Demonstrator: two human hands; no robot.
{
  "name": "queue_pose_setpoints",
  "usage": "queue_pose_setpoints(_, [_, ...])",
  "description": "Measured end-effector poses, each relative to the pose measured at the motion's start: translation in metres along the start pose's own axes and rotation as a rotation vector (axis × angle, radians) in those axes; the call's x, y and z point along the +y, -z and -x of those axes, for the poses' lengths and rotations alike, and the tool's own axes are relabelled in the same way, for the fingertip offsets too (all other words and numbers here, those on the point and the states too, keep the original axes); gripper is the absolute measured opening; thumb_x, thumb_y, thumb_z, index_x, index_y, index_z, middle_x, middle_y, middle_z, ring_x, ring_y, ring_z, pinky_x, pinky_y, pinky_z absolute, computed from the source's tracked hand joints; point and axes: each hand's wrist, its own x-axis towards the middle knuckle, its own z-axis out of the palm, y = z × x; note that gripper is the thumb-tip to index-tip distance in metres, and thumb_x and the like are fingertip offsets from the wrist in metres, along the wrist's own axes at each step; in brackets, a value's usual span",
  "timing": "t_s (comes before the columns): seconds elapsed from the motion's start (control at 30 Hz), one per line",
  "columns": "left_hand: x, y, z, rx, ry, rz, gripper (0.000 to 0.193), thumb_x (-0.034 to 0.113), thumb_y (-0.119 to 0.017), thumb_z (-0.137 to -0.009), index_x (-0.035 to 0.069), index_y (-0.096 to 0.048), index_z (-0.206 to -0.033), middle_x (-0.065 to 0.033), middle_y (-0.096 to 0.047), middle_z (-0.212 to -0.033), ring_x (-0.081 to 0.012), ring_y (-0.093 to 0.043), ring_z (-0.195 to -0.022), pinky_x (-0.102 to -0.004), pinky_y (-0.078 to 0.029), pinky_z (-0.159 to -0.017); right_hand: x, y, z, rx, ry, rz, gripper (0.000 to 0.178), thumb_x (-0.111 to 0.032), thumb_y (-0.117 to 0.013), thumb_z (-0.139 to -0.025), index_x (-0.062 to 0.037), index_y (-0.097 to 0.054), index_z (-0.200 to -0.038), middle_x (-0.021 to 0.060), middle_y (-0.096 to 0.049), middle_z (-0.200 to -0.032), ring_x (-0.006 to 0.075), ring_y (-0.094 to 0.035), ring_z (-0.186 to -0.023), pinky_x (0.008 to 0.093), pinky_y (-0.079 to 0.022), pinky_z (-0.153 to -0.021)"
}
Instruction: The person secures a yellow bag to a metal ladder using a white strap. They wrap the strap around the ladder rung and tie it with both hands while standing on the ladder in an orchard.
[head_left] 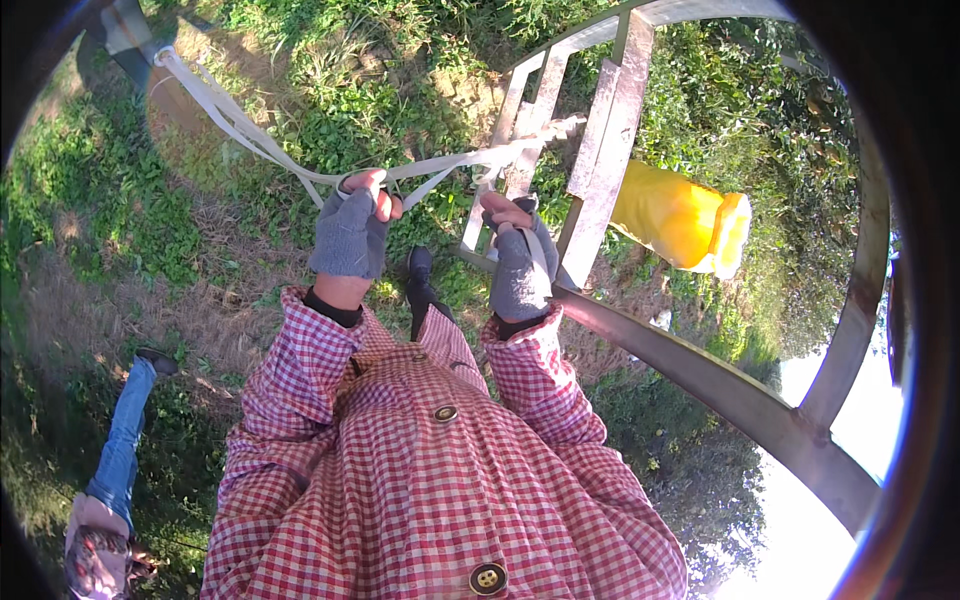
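Left hand (358, 222): fingers closed, pinching white strap (455, 162), which runs ahead-left of it and rightward to metal ladder frame (612, 125); grip probably limits sag. Right hand (515, 245): fingers curled, just beside frame's near edge; cannot tell what, if anything, is pinched. Yellow container (665, 215) right of this hand, beyond frame. Curved rail (700, 375) bounds its right; more room over grass (130, 210) left of left hand.
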Motion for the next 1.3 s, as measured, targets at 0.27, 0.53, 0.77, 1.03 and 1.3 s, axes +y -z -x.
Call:
queue_pose_setpoints(0.27, [0.023, -0.053, 0.041, -0.532, -0.340, -1.173, 0.019, 0.006, -0.059, -0.078, 0.006, -0.060, -0.097, -0.0067, -0.061, -0.087, -0.0192, -0.057, -0.075, -0.0308, -0.046, -0.070, 0.013, 0.002, -0.031, -0.069, -0.679, -0.721, 0.063, -0.050, -0.025, -0.091, 0.0066, -0.041, -0.115, 0.0203, -0.058, -0.091, 0.0409, -0.054, -0.098, 0.0474, -0.040, -0.092])
queue_pose_setpoints(0.53, [0.001, -0.025, 0.075, -0.734, -0.269, -1.684, 0.031, 0.007, -0.055, -0.075, 0.004, -0.056, -0.106, -0.0129, -0.053, -0.115, -0.0273, -0.055, -0.103, -0.0372, -0.048, -0.084, 0.037, -0.002, -0.054, 0.178, -0.592, 0.110, 0.015, -0.005, -0.052, -0.074, -0.0025, -0.060, -0.086, 0.0026, -0.057, -0.067, 0.0138, -0.056, -0.060, 0.0255, -0.043, -0.056])
queue_pose_setpoints(0.77, [0.037, -0.027, -0.015, -0.281, -0.497, -1.408, 0.023, -0.005, -0.053, -0.076, 0.000, -0.055, -0.098, -0.0119, -0.059, -0.091, -0.0161, -0.055, -0.064, -0.0248, -0.042, -0.054, 0.049, 0.017, -0.048, 0.179, -0.621, 0.045, 0.013, -0.006, -0.053, -0.077, -0.0012, -0.060, -0.086, 0.0051, -0.059, -0.073, 0.0156, -0.060, -0.066, 0.0235, -0.047, -0.061])
queue_pose_setpoints(1.03, [-0.040, -0.053, -0.104, -0.645, -0.115, -1.856, 0.032, 0.034, -0.060, -0.079, 0.008, -0.060, -0.096, -0.0167, -0.062, -0.079, -0.0294, -0.061, -0.069, -0.0372, -0.047, -0.059, 0.037, 0.012, -0.052, 0.210, -0.570, 0.139, 0.015, -0.012, -0.057, -0.080, -0.0005, -0.058, -0.088, 0.0049, -0.059, -0.072, 0.0132, -0.059, -0.057, 0.0224, -0.044, -0.050])
queue_pose_setpoints(1.3, [-0.029, -0.061, -0.107, -0.734, 0.080, -1.990, 0.026, 0.031, -0.058, -0.079, 0.006, -0.062, -0.085, -0.0157, -0.059, -0.063, -0.0298, -0.060, -0.061, -0.0392, -0.047, -0.056, 0.041, 0.010, -0.062, 0.309, -0.465, 0.092, 0.011, -0.008, -0.063, -0.074, -0.0021, -0.060, -0.082, 0.0024, -0.060, -0.073, 0.0094, -0.053, -0.062, 0.0197, -0.041, -0.055])
